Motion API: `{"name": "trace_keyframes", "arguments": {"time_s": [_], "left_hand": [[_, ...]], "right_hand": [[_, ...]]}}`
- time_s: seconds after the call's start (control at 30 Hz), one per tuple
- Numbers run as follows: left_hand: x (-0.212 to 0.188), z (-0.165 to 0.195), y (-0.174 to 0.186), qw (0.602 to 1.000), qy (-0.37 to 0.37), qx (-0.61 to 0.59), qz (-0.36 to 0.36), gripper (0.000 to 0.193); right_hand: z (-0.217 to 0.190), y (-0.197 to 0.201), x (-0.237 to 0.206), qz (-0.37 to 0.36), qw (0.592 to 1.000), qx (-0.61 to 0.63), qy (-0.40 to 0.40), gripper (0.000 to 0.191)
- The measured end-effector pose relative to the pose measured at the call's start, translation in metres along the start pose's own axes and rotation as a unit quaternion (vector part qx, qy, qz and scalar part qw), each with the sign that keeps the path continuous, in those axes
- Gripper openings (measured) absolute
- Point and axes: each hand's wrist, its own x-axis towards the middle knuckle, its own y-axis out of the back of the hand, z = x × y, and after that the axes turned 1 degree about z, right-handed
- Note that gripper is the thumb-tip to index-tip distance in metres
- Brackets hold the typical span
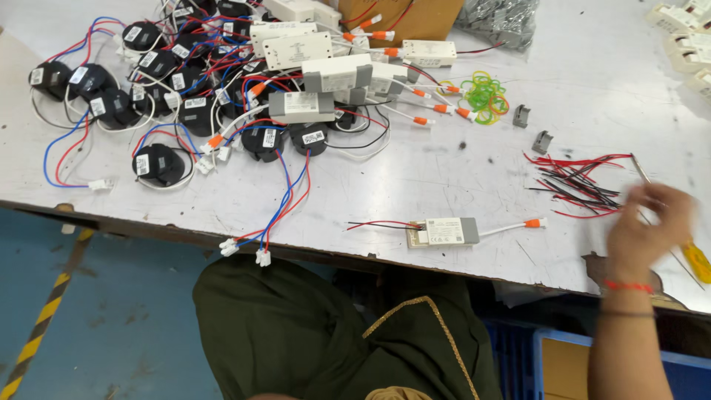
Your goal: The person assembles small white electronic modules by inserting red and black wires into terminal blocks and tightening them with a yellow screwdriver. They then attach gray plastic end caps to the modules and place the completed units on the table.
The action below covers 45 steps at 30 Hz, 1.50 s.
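My right hand point(652, 230) is blurred at the table's right side, fingers curled, with a red thread band on the wrist. It hovers over the thin shaft of a yellow-handled screwdriver point(697, 261), just right of a loose bundle of short red and black wires point(578, 181). Whether it grips anything is unclear. A small white and grey driver module point(444, 231) lies near the front edge, red and black leads on its left, a white cable with an orange tip on its right. My left hand is out of view.
Black round units with red and blue wires point(159, 81) are heaped at the back left beside white driver boxes point(318, 74). Green and yellow rubber bands point(485, 96) and two grey clips point(521, 115) lie mid-table. A blue crate point(563, 363) stands under the table edge.
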Motion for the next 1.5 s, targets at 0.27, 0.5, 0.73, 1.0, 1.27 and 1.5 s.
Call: {"name": "trace_keyframes", "arguments": {"time_s": [0.27, 0.5, 0.73, 1.0, 1.27, 1.5], "left_hand": [[-0.013, -0.040, 0.050, 0.869, 0.115, 0.406, 0.259, 0.006], [-0.038, -0.085, 0.076, 0.781, 0.042, 0.587, 0.209, 0.018], [-0.033, -0.132, 0.107, 0.804, 0.085, 0.584, 0.069, 0.021], [-0.045, -0.141, 0.109, 0.793, 0.047, 0.603, 0.071, 0.008], [-0.037, -0.131, 0.096, 0.785, 0.024, 0.616, 0.063, 0.046], [-0.040, -0.156, 0.083, 0.783, 0.058, 0.614, 0.080, 0.020]], "right_hand": [[-0.046, -0.115, 0.085, -0.197, 0.965, -0.025, 0.172, 0.038], [-0.054, -0.140, 0.127, -0.375, 0.908, -0.161, 0.095, 0.036], [-0.113, -0.059, 0.070, -0.346, 0.889, 0.226, -0.195, 0.040], [-0.161, -0.022, -0.011, -0.303, 0.765, 0.497, -0.276, 0.047], [-0.174, -0.036, -0.042, -0.265, 0.768, 0.494, -0.310, 0.036], [-0.161, -0.038, -0.049, -0.215, 0.683, 0.592, -0.371, 0.029]]}}
